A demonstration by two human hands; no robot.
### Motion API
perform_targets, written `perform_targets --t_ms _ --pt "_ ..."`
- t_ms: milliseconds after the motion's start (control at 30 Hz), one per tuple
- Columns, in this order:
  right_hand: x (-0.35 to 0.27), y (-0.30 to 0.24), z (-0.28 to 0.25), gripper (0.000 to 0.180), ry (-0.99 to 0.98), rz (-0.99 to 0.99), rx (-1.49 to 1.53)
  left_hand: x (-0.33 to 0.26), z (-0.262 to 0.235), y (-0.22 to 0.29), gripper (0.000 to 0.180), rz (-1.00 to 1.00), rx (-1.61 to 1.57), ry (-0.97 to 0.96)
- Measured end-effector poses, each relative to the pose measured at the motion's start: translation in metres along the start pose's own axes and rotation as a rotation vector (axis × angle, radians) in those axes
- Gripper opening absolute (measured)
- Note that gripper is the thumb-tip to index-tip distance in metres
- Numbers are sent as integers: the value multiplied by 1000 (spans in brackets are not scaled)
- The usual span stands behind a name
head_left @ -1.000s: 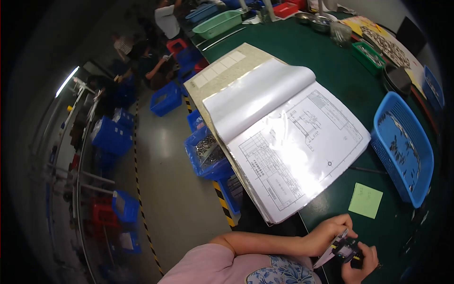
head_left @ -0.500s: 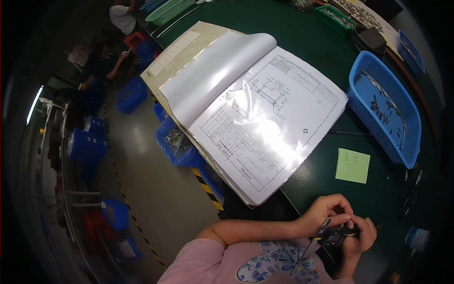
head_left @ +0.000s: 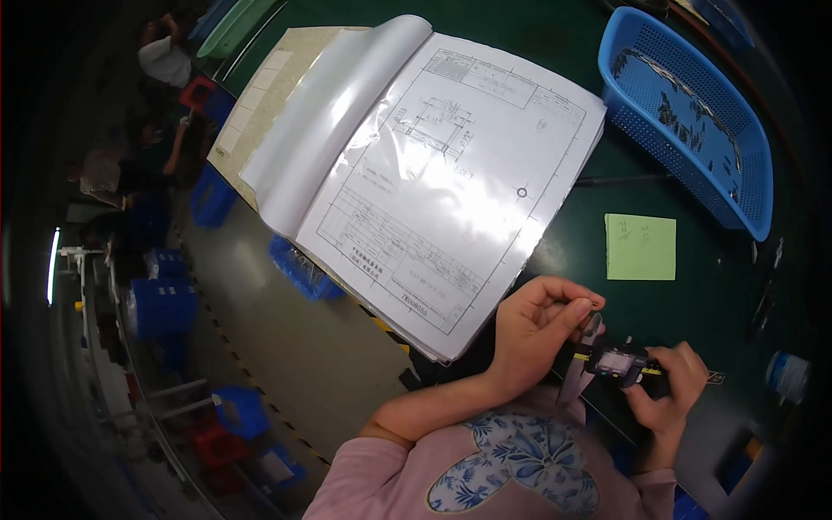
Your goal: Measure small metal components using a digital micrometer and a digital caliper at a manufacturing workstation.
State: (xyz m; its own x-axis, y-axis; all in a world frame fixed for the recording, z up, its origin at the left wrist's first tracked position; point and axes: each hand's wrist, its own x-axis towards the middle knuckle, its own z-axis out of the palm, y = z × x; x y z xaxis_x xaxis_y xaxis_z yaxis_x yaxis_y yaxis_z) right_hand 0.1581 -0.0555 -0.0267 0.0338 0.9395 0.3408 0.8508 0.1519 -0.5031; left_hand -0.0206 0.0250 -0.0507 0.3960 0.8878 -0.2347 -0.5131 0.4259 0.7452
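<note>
My right hand (head_left: pixel 672 390) is wrapped round the beam of a digital caliper (head_left: pixel 615 362), its small display turned upward. Close to the caliper's jaws, my left hand (head_left: pixel 539 329) has thumb and forefinger pinched together. A tiny dark tip shows at those fingertips, too small to name. Just left of and beyond my hands, a thick binder (head_left: pixel 247 113) lies with a technical drawing (head_left: pixel 485 186) in a clear, shiny sleeve. A green note pad (head_left: pixel 641 249) with handwriting sits on the dark green table beyond the caliper.
At the far right stands a blue perforated basket (head_left: pixel 663 154) with many thin dark metal pieces. A clear bottle-like object with a blue label (head_left: pixel 787 374) is near the right edge. Blue bins (head_left: pixel 163 303) stand on the floor at left, and other people (head_left: pixel 163 59) sit farther back.
My hands have moved apart, the left one up off the caliper and the right one along its beam. The caliper's display now faces up. The whole view has shifted toward my body.
</note>
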Motion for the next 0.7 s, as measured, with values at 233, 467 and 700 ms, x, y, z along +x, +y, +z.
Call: perform_targets --t_ms 233,467,700 --pt "4 -3 -1 43 -19 -9 -22 -1 3 4 9 -26 2 45" --pt "7 -2 -1 41 -25 -17 -37 1 2 4 8 -28 1 34" --pt "5 0 -2 41 -13 -39 -29 -2 0 1 12 24 25 -9"
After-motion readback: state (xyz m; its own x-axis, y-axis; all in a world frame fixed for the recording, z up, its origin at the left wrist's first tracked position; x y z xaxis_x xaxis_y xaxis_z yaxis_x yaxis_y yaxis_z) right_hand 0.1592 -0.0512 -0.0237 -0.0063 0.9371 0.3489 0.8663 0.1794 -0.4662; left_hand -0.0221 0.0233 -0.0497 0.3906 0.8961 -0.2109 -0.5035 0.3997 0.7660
